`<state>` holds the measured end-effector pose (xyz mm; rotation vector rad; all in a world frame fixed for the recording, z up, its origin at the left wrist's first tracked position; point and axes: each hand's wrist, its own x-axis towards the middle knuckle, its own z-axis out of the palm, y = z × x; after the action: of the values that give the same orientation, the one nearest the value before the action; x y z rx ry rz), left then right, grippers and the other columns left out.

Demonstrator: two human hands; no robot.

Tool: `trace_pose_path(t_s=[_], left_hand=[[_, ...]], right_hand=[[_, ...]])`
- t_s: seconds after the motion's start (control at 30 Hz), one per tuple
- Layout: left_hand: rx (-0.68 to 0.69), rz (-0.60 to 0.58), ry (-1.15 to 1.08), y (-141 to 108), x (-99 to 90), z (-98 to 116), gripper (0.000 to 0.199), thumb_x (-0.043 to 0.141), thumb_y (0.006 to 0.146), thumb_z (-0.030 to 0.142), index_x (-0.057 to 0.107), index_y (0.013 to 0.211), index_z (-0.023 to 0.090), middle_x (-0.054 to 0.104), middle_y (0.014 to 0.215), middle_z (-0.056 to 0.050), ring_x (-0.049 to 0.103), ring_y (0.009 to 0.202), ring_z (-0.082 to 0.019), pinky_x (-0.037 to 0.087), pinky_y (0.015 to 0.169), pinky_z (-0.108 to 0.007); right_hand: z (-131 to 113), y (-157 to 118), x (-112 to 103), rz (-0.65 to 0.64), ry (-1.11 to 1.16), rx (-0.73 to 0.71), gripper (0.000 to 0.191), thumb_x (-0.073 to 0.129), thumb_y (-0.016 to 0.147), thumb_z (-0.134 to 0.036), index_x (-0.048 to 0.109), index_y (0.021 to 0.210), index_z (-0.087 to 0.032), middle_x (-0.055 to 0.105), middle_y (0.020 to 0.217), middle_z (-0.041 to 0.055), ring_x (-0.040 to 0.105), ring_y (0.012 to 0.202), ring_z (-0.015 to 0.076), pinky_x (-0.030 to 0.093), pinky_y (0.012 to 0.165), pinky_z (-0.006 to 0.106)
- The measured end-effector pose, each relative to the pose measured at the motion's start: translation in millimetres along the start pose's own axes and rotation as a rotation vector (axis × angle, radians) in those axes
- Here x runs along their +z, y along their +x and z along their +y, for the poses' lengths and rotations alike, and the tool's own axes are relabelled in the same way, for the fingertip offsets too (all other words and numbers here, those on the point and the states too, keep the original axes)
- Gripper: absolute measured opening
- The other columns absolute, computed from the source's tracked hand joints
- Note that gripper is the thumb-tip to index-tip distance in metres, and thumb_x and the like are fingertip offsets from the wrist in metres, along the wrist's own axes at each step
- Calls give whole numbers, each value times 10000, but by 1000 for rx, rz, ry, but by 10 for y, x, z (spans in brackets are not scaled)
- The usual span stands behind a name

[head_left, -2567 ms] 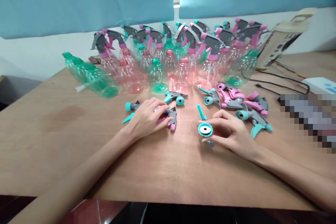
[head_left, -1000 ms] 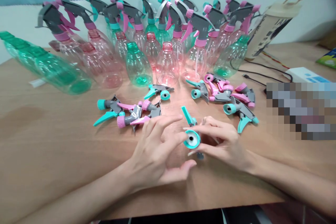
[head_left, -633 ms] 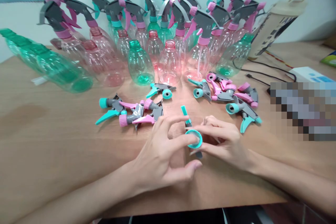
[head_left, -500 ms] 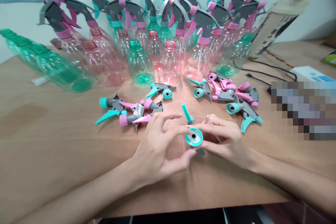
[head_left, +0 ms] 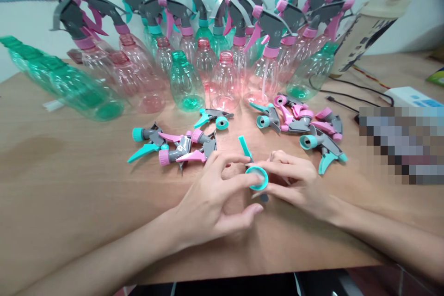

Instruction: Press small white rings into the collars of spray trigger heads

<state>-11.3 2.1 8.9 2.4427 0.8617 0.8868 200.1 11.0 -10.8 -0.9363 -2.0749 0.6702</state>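
Observation:
My right hand (head_left: 300,182) pinches a teal and grey trigger spray head (head_left: 257,178), its round collar turned up toward me. The teal trigger (head_left: 245,148) sticks up beyond my fingers; most of the grey body is hidden. My left hand (head_left: 215,194) is open, its index fingertip pressed into the collar's opening and its thumb apart from the collar. Loose pink and teal spray heads lie beyond my hands, in one group (head_left: 180,147) at left and another (head_left: 301,122) at right. A single teal spray head (head_left: 215,119) lies between them.
Several clear pink and green bottles, some topped with spray heads, stand behind, among them a green bottle (head_left: 187,85) and a pink bottle (head_left: 225,83). Green bottles (head_left: 79,88) lean at left. A cream bottle (head_left: 367,32), black cables (head_left: 360,88) and a blurred-out object (head_left: 402,143) are at right.
My left index fingertip has moved from the collar's edge into its opening, covering the dark hole. My left thumb has come away from the collar. The right hand keeps its hold.

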Motion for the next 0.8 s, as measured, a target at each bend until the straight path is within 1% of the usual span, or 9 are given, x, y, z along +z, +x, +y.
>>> trace_pose_path(t_s=[0.07,0.13,0.2,0.33,0.43,0.6,0.7,0.8], left_hand=[[4,82,13,-15,1,-20,285,593,824,240,546,1105,232,499,1134,-77,501,1033,-215,483,842,-373],[6,149,33,-28,4,-28,244,582,827,208,546,1068,220,510,1079,-67,509,992,-200,488,808,-347],[14,169,48,-35,9,-29,213,584,822,208,556,1033,218,506,1063,-63,505,981,-199,489,789,-340],[24,139,66,-29,16,-28,224,593,819,228,587,1042,219,491,1079,-72,505,980,-202,493,776,-337],[26,111,141,-6,5,-14,213,606,812,251,606,1020,205,491,1094,-88,499,1005,-220,487,793,-359],[-7,108,272,27,-14,29,241,624,796,284,582,1016,194,511,1107,-101,503,993,-239,470,825,-408],[-3,90,238,13,10,36,300,617,794,289,556,1071,189,509,1112,-106,507,991,-241,480,813,-408],[24,66,156,-28,48,31,307,610,797,268,548,1087,190,489,1119,-107,506,1005,-236,490,832,-412]], right_hand=[[5,-3,-5,-5,-6,28,257,589,866,-309,675,1088,-212,439,602,-32,396,558,114,342,539,254],[10,-7,-8,-6,-8,37,259,593,865,-311,674,1092,-216,437,596,-34,389,557,114,340,540,253],[15,-10,-5,1,2,22,261,600,862,-298,666,1104,-224,447,597,-35,389,558,112,343,543,250],[20,-14,10,14,16,-15,271,617,851,-256,655,1117,-224,460,606,-36,404,569,108,358,559,247],[26,-16,15,10,20,-37,248,613,853,-269,668,1087,-208,463,614,-30,427,589,115,370,575,258],[26,-7,7,-11,-3,-6,228,572,879,-305,683,1060,-218,444,608,-31,413,563,113,357,543,254],[19,2,11,-9,11,-12,238,592,867,-292,676,1069,-198,462,607,-29,416,563,114,367,548,256],[12,6,28,5,39,-62,245,614,853,-274,668,1075,-184,484,618,-23,429,578,116,379,557,257]])
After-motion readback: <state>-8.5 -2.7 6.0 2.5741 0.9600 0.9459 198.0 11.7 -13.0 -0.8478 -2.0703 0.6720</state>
